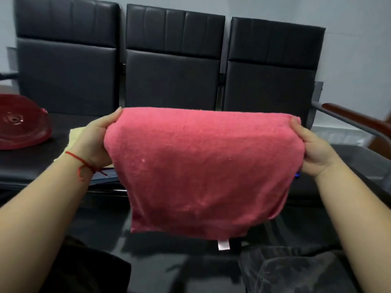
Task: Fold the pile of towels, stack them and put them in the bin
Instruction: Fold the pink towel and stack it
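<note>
pink towel [201, 166] hangs between hands | left hand [95, 140] pinches left corner | right hand [311, 149] pinches right corner

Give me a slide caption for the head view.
Both hands, left hand and right hand, hold a pink towel by its top edge above the dark table.

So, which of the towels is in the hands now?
The pink towel, stretched between the left hand and right hand. The pale yellow one and the grey one lie untouched on the table.

Three black padded chairs [173, 60] against pale wall [349, 28], glossy black table [169, 267]
</note>
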Motion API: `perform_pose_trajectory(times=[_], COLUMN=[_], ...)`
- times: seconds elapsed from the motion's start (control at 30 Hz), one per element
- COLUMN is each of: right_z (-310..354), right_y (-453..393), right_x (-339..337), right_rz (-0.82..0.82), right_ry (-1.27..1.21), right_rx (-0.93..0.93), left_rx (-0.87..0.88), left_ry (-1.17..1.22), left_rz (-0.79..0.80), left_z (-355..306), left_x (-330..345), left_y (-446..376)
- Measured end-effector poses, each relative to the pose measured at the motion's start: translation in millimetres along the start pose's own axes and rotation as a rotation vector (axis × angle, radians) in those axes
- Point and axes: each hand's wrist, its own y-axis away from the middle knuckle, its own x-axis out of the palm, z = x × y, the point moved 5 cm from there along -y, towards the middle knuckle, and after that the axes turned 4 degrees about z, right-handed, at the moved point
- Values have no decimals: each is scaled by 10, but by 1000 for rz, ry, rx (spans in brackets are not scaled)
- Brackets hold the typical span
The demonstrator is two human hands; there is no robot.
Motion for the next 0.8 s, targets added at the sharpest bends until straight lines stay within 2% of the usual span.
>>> perform_pose_trajectory(times=[0.03,0.07,0.17,0.2,0.23,0.3,0.4,0.5,0.6,0.67,0.7,0.8], right_z=[-1,-27,-238,-299,-326,-306,-287,-495,-736,-832,-877,-1045], right_y=[-13,-31,-121,-129,-126,-133,-144,-176,-210,-318,-361,-520], right_x=[19,18,-107,-140,-158,-172,-177,-231,-185,-168,-134,-23], right_rz=[-17,-57,-176,-198,-213,-262,-317,-282,-252,-292,-298,-268], right_ry=[-17,-8,269,430,606,867,947,796,511,414,426,703], right_rx=[6,17,96,112,113,79,123,317,413,359,333,226], left_rx=[-2,13,147,156,128,52,-125,-188,-157,-90,-34,42], left_ry=[-30,-160,-1009,-1229,-1325,-1324,-965,-578,-496,-570,-706,-1216], left_rz=[-39,-118,-334,-372,-390,-391,-303,-228,-282,-303,-299,-334], left_z=[3,15,-41,-37,-40,-24,132,301,521,685,747,934], left_x=[4,-31,-96,-128,-159,-173,-195,-155,-128,-126,-129,-129], left_y=[4,-3,-9,-14,-11,-7,-42,-83,-220,-347,-410,-536])
